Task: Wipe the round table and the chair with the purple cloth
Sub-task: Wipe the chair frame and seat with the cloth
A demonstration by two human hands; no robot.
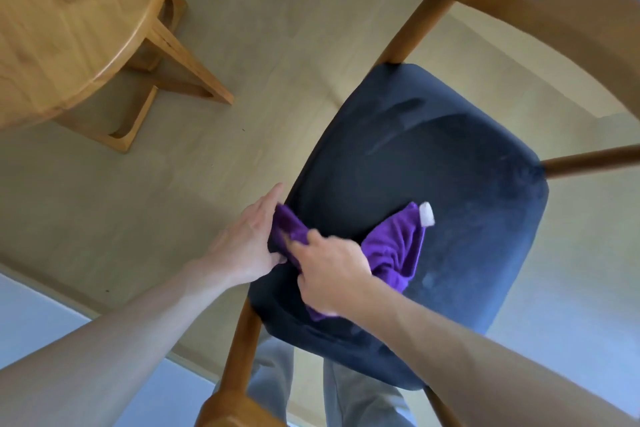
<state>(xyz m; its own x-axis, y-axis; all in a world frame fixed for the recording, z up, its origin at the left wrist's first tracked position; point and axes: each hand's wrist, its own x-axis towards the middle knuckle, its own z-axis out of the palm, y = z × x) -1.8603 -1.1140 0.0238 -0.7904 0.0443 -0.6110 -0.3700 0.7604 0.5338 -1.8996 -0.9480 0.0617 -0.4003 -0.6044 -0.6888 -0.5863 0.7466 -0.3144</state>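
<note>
Purple cloth (391, 250) lies bunched on the chair (433, 163) seat, near its left front edge. Right hand (332, 274) grips the cloth's middle, fingers curled. Left hand (249, 243), fingers straight, presses the cloth's end at the seat edge. Round worktop (69, 17) stands apart, bare.

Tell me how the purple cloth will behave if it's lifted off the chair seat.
The purple cloth is bunched in soft folds, so it will probably droop limply. It looks light. Its plush weave may drag on the dark seat rather than slide.
</note>
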